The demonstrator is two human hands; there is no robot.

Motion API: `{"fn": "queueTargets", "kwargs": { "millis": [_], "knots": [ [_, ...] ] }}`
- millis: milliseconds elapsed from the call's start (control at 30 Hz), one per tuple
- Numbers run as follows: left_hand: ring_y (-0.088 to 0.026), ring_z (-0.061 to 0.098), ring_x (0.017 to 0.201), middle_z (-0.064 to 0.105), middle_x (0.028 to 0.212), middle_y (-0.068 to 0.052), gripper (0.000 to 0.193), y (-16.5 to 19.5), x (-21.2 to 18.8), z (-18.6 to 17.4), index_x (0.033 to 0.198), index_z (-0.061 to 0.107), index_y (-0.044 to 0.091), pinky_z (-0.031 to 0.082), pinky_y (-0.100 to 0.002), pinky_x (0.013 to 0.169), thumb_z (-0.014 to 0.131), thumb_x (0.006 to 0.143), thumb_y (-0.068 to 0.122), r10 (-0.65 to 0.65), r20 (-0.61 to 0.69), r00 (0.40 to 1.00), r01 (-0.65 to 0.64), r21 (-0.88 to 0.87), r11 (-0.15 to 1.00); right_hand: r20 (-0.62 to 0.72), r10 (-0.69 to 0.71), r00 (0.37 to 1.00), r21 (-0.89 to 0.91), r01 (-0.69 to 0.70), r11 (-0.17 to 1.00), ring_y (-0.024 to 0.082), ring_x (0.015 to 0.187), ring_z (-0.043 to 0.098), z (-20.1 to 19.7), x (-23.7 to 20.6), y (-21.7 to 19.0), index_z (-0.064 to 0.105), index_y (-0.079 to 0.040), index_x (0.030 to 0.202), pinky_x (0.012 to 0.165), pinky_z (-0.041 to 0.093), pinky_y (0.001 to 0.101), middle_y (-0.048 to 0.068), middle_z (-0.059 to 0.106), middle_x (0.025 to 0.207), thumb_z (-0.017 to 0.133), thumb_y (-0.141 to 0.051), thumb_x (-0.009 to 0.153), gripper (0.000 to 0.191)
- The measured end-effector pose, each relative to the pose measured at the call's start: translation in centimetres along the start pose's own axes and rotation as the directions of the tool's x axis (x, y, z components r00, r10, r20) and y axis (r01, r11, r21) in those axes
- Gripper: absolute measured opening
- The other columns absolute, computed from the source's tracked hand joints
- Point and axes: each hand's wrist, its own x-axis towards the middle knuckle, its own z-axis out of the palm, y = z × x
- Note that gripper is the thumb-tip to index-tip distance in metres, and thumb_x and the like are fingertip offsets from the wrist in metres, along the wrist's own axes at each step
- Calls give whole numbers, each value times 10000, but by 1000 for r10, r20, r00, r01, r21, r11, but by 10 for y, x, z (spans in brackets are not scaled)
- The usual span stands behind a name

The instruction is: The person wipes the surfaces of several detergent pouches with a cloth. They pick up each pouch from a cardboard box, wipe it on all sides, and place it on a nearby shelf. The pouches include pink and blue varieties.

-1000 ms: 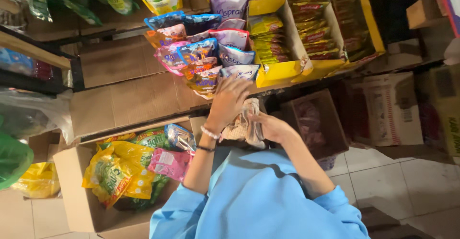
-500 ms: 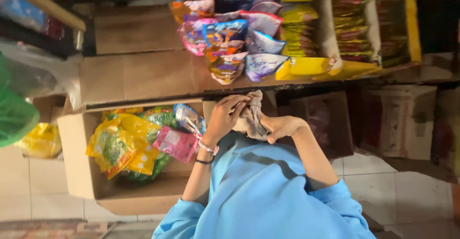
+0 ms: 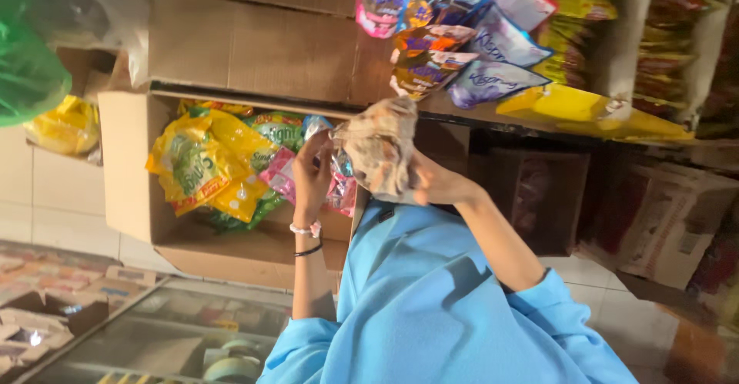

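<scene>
- Left hand (image 3: 312,174) is raised, fingers curled inward, wrist banded, forearm bare and upright.
- Right hand (image 3: 431,184) is lifted opposite it, fingers closed in a grip, elbow bent, blue sleeve pushed back.

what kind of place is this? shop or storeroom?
Most likely a small grocery or snack shop. Rows of bright snack packets sit in a yellow display tray, an open cardboard box on the tiled floor holds more packets, and both hands hold a crumpled bag.
</scene>
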Motion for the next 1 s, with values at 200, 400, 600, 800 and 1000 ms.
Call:
{"fn": "queueTargets", "kwargs": {
  "millis": [200,400,600,800,1000],
  "knots": [
    [-133,705,954,746,1034,-111,220,-62,-16,-13,1234,638,-26,543,-271,794,634,1050,95,96,-54,994,-103,-147,984,-420,149,895,76,-129,989,77,1009,592,27,53,103,624,-16,1306,876,504,282,12,675,1146,737,-195,983,385],
    [-236,733,961,743,1042,-171,246,-124,-48,-6,1223,670,6,573,-326,844,641,1025,148,-72,-44,996,72,-7,997,-500,249,829,-95,-339,936,82,811,597,26,62,193,734,16,1112,724,499,290,13,707,936,726,-202,985,253],
    [-193,759,990,774,1044,-71,260,-195,-77,9,1226,685,104,577,-313,829,675,993,220,-350,-67,934,350,-20,937,-460,185,868,-79,-247,966,50,1039,603,34,61,226,601,-15,1295,905,481,237,-18,679,1144,576,-185,1051,298],
    [-261,762,1003,780,1082,-95,288,-222,-90,34,1214,683,137,576,-370,834,677,934,202,-369,67,927,370,10,929,-393,337,856,135,-309,941,144,762,568,38,59,224,548,-20,1308,671,495,332,57,600,900,608,-250,1070,336],
    [-380,702,984,716,1117,-164,425,-198,-99,58,1305,593,152,565,-484,796,699,913,276,-318,133,939,259,335,906,-436,245,866,129,-210,969,90,1068,540,39,55,218,485,-39,1467,949,458,276,17,584,1187,557,-350,1091,493]
  ]
}}
